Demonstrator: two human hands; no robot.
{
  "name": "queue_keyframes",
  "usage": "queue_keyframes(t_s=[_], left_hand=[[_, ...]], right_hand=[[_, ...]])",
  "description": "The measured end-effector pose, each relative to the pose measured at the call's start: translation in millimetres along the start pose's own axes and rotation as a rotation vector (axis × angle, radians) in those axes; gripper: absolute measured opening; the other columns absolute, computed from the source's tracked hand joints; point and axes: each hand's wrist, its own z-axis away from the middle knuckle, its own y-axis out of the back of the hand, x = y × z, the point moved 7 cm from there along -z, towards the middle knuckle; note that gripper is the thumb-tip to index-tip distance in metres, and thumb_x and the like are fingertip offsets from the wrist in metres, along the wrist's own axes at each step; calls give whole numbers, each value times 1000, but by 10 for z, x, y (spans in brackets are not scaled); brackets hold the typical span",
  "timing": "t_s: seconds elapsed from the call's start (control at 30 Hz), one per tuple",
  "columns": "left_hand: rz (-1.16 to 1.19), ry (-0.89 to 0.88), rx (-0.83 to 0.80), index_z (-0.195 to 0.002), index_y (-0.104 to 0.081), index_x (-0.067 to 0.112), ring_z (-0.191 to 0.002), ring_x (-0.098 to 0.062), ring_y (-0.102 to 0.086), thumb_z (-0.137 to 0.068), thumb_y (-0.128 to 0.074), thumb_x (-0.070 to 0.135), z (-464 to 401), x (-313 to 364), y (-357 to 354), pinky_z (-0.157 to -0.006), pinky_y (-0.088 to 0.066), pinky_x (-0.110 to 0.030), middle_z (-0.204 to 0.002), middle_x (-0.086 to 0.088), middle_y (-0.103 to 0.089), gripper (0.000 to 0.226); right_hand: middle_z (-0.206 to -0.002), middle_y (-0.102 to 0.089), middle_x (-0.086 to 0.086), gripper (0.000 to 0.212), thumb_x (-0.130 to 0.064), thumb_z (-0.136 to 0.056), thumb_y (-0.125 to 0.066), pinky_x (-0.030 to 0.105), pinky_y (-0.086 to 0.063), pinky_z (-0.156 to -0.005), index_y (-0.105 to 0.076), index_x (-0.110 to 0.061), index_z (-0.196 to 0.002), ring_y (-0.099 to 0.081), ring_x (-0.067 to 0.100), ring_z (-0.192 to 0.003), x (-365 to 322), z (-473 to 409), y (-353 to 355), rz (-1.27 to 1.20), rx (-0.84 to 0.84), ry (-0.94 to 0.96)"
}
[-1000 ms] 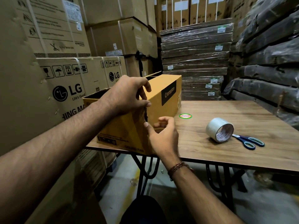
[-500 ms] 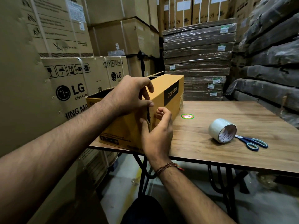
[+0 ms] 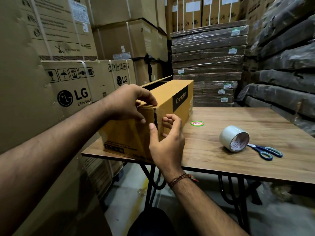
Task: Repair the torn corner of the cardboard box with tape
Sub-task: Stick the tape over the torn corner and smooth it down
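Observation:
A yellow cardboard box (image 3: 170, 97) marked Crompton lies on the left end of the wooden table (image 3: 238, 160), its top open. A dark ragged tear (image 3: 155, 118) runs down its near vertical corner. My left hand (image 3: 127, 103) grips the box at the top of that corner, fingers over the upper edge, thumb on the front face. My right hand (image 3: 167, 142) pinches the corner lower down, thumb just left of the tear and fingers curled on the side face. A roll of clear tape (image 3: 232, 138) lies on the table to the right, untouched.
Blue-handled scissors (image 3: 266, 151) lie just right of the tape roll. A round green-and-red sticker (image 3: 197, 123) is on the table by the box. Stacked cartons (image 3: 71, 86) stand close on the left, wrapped flat packs (image 3: 208, 65) behind and to the right.
My right hand has slid a little up the torn corner. My left hand's thumb has shifted left off the edge, so the tear now shows. The box, tape and scissors have stayed put.

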Motion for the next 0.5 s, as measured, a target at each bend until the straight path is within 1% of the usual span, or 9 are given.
queue_keyframes(t_s=[0.07,0.13,0.27,0.33,0.4,0.5], left_hand=[[-47,-12,29,-121,-70,29,-120,-4,-57,-77,-85,4,-23,1,-7,-84,-46,-12,-128,13,-66,53],[-55,-15,51,-119,-71,30,-120,-6,-59,-78,-85,5,-31,1,-2,-88,-49,-16,-127,13,-66,50],[-37,-24,39,-120,-71,26,-117,-4,-60,-75,-89,16,-12,42,-5,-95,-52,-23,-124,12,-68,49],[-36,-25,46,-120,-71,25,-116,-4,-60,-74,-90,20,1,63,3,-99,-53,-26,-122,12,-68,50],[-41,-29,60,-120,-71,26,-118,-4,-60,-76,-89,21,3,72,8,-99,-54,-27,-123,12,-68,47],[-33,-37,91,-116,-72,28,-116,-4,-60,-76,-88,30,15,77,4,-97,-55,-28,-120,14,-67,43]], right_hand=[[-127,-64,-6,50,-36,-94,-74,43,-64,-90,-50,-26,-137,-63,9,-118,8,-12,4,5,12,2],[-125,-63,-7,48,-34,-94,-75,42,-64,-89,-51,-27,-135,-62,9,-116,3,-35,-2,29,10,4],[-125,-64,-6,53,-33,-91,-79,43,-63,-87,-50,-27,-136,-63,10,-114,-21,-63,-11,66,2,17],[-126,-63,-6,58,-35,-90,-81,42,-62,-88,-49,-27,-137,-63,10,-114,-32,-61,-12,86,0,21],[-126,-62,-5,63,-36,-87,-83,38,-60,-91,-48,-25,-139,-62,11,-114,-57,-43,-5,98,18,38],[-123,-63,-4,67,-34,-85,-85,31,-55,-90,-48,-23,-139,-61,13,-112,-113,4,-27,102,32,61]])
